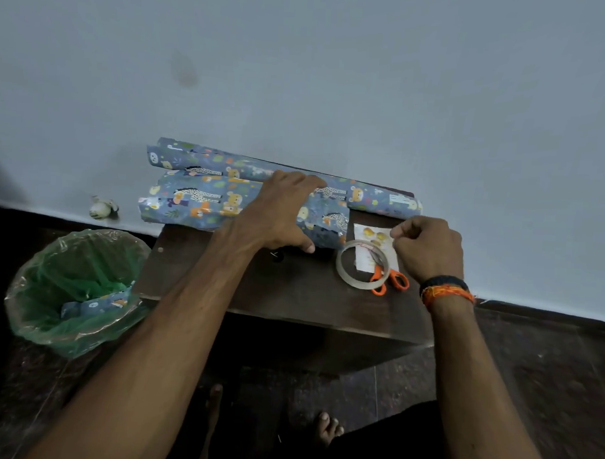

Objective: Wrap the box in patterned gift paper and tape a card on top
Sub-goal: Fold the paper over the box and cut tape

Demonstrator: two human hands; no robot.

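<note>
Our arms are bare from the elbows down, with no sleeves showing on either forearm. On our right wrist we wear two bands side by side: a dark braided one nearer the right hand, and a bright orange thread band with frayed strands behind it. Our left hand and wrist carry nothing. Our feet are bare, without shoes or socks.
</note>
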